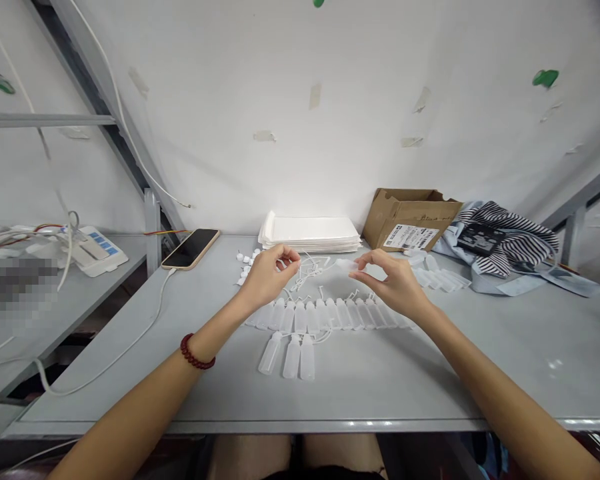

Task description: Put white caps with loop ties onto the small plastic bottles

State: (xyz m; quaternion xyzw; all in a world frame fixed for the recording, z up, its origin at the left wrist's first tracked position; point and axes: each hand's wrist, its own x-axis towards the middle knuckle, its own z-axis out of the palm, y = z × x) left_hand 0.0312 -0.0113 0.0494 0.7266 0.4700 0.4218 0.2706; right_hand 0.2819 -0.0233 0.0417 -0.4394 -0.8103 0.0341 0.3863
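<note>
My right hand (393, 280) pinches a small translucent plastic bottle (347, 265) between thumb and fingertips, its narrow end toward the left. Opposite it, my left hand (275, 270) has thumb and forefinger pressed together; what they hold, if anything, is too small to make out. Thin white tubes (310, 270) lie tangled between the hands. Below them, a row of similar bottles (313, 317) with thin white tubes at their tops lies on the grey table (395, 387). Nearer to me lie three more bottles (293, 357). Small white caps (245, 267) lie behind my left hand.
A stack of white sheets (310, 232) lies against the wall. Beside it stand an opened cardboard box (410, 217) and loose translucent pieces (443, 279). Striped and blue cloth (510, 243) is heaped at right. A phone (193, 248) with a white cable (145, 330) lies at left.
</note>
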